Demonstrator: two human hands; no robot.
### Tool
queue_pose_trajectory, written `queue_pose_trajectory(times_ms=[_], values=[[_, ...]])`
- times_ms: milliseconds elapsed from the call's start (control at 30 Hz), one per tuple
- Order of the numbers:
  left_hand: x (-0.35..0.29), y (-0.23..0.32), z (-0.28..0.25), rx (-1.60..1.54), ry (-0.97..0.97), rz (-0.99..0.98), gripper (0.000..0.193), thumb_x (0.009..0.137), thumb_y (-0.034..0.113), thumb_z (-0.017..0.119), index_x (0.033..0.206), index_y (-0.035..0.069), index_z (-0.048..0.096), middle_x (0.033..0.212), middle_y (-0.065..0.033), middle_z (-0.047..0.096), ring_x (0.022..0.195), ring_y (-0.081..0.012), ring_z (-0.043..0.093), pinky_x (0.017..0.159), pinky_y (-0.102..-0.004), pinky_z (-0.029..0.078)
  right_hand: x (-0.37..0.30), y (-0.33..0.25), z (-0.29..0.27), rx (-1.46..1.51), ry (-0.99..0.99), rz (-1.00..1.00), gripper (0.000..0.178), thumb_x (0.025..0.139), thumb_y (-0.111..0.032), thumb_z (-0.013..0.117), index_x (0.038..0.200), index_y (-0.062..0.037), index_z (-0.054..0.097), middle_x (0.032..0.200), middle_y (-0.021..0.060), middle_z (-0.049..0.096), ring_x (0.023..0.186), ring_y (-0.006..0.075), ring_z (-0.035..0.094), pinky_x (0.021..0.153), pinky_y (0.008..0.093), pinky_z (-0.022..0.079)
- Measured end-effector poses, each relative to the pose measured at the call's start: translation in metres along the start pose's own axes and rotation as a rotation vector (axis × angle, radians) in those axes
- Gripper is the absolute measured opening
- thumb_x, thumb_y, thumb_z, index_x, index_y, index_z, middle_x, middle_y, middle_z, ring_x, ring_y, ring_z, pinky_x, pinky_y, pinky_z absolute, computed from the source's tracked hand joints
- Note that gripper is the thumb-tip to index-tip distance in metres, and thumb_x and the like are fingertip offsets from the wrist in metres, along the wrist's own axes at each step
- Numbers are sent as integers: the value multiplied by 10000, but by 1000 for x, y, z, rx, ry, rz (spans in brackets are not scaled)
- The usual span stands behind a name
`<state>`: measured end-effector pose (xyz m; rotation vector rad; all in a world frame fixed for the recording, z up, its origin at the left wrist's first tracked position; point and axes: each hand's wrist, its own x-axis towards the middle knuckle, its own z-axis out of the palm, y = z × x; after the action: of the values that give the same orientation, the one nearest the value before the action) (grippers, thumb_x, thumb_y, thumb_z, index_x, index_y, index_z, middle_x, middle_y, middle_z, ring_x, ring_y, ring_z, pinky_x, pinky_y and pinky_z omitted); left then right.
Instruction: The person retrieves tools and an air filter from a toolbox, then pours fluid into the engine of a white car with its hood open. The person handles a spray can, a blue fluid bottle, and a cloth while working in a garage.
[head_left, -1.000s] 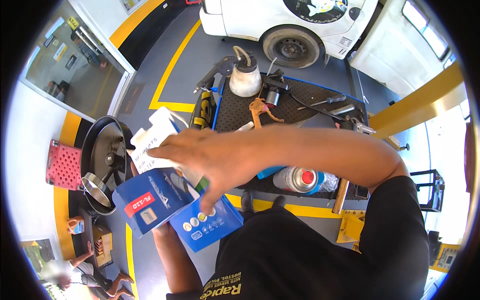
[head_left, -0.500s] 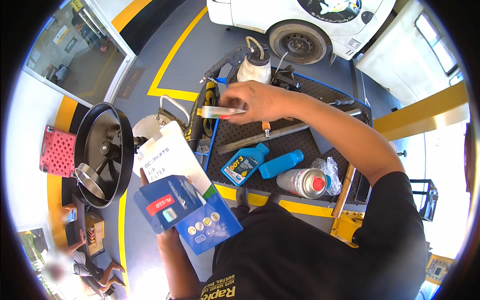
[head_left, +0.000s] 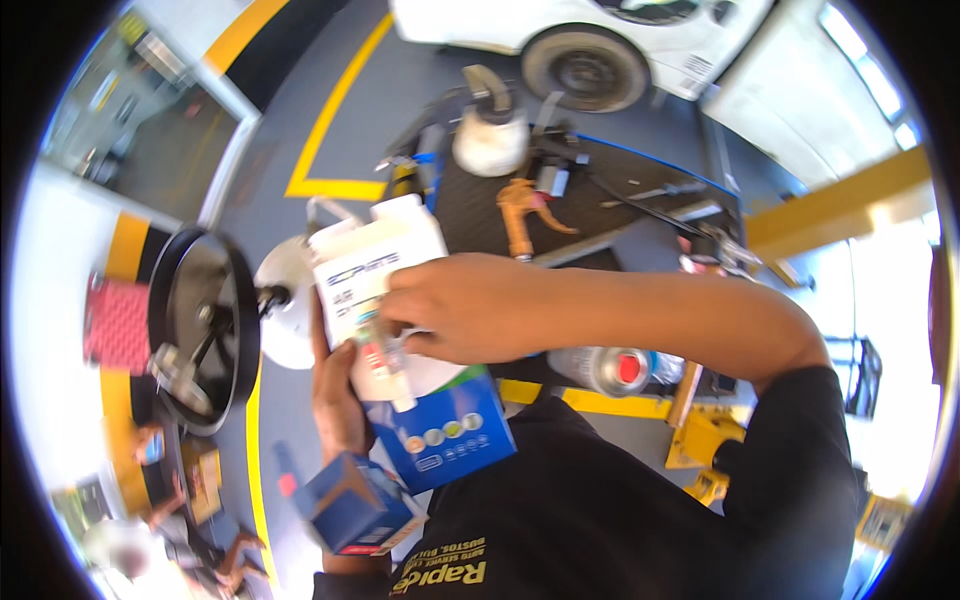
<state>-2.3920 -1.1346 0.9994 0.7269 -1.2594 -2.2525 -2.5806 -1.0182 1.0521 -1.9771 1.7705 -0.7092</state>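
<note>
My left hand (head_left: 340,395) grips a large white and blue carton (head_left: 450,430) by its left side, thumb on the front. The carton is tilted, its white end pointing away from me. Across the front lies my right hand (head_left: 430,305), closed on a slim white packet (head_left: 385,372) with red and green marks; motion smears it. A small dark blue box (head_left: 362,505) overlaps my left wrist. Whether it rests there or is dropping, I cannot tell.
A black perforated cart top (head_left: 480,225) carries a white bottle (head_left: 490,145) with a hose, an orange-handled tool (head_left: 520,215), a screwdriver (head_left: 655,193) and a spray can (head_left: 605,370). To the left stands a black drain pan (head_left: 225,330). A white vehicle (head_left: 480,25) is beyond.
My right hand has come from above the cart to the carton, bringing the packet. The small blue box has shifted from the carton's front down to my left wrist.
</note>
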Motion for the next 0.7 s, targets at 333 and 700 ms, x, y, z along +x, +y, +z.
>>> queue_pose_trajectory(times_ms=[333,700], values=[[-44,13,-2,415,-111,197,709,982,34,452,1649,61,213,1583,-244,409,1342,-344,557,1112,-420,478,10,-97,-46,193,-263,-174,632,899,-271,764,1437,-75,497,1319,165,539,1176,369,576,985,465,513],[-33,-10,-12,68,-123,-95,689,990,136,456,1636,47,231,1559,-238,444,1327,-323,578,1100,-416,501,32,-127,43,-226,-310,-435,353,888,-262,729,1234,-193,715,1377,156,582,1283,344,562,1020,596,454]])
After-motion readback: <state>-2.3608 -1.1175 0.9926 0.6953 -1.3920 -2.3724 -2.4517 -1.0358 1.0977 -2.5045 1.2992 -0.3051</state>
